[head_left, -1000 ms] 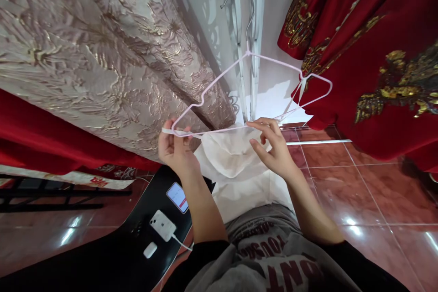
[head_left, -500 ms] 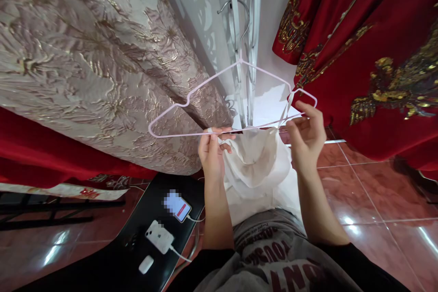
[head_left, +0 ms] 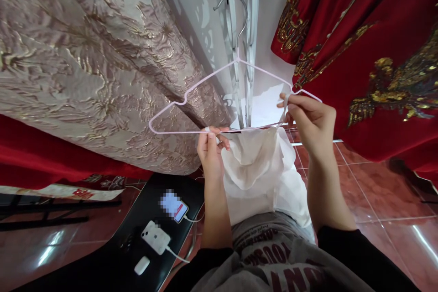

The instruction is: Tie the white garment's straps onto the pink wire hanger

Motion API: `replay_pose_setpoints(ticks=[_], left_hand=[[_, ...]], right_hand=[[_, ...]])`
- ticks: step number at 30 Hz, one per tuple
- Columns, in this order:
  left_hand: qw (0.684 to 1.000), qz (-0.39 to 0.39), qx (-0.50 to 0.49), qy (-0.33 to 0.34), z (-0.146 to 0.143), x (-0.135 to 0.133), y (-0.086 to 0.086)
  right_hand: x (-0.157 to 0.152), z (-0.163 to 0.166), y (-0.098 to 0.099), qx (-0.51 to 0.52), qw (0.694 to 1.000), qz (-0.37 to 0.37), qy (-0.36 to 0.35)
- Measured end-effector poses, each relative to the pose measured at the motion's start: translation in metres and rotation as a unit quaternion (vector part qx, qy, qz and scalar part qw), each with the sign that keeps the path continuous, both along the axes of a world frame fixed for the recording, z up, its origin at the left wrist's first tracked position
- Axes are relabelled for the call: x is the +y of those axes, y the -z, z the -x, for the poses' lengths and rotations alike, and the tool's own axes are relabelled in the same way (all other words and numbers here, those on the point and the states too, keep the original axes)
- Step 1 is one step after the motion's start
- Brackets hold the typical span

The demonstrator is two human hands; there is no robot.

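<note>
Pink wire hanger (head_left: 237, 57) is held up between brocade fabric (head_left: 85, 54) and a red embroidered garment (head_left: 369, 54), hook uppermost. The left hand (head_left: 210, 148) has its fingers pinched together on the lower bar. The right hand (head_left: 313, 121) has its fingers clamped on a white strap (head_left: 285, 100) at the hanger's right shoulder. A white garment (head_left: 255, 164) hangs below the bar, between the hands.

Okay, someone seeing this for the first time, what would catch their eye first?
A pale pink wire hanger at centre, with the left hand pinching its lower bar and the right hand pinching a white strap at its right end; a white garment droops beneath. Red fabric with gold embroidery fills the right, and pale floral brocade the upper left.
</note>
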State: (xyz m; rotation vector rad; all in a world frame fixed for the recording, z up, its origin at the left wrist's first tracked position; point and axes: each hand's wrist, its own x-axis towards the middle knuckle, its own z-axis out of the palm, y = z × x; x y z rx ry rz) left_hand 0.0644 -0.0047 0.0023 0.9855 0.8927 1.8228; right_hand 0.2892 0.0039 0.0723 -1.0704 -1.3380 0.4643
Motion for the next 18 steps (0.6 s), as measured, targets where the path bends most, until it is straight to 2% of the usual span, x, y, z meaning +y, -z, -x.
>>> replay_pose_setpoints(ticks=[4,7,10,13,15,18], left_hand=[[1.000,-0.009,-0.006,0.013,-0.004,-0.003,-0.003],[0.999,-0.018,-0.025,0.028,-0.006,-0.007,-0.006],[0.998,-0.022,-0.051,0.026,-0.003,-0.009,-0.009],[0.996,-0.014,-0.081,0.029,-0.002,-0.009,-0.008],[0.995,0.008,-0.091,0.048,-0.004,-0.009,-0.007],[0.991,0.039,-0.106,0.067,-0.014,-0.010,-0.006]], right_hand=[[0.022,-0.010,-0.002,-0.019,0.995,-0.091,0.043],[0.042,-0.033,0.008,0.058,0.978,-0.168,0.109],[0.049,-0.055,0.028,0.183,0.925,-0.261,0.208],[0.031,-0.055,0.051,0.255,0.875,-0.269,0.310],[0.011,-0.042,0.063,0.254,0.871,-0.243,0.344],[-0.010,-0.020,0.069,0.186,0.906,-0.234,0.301]])
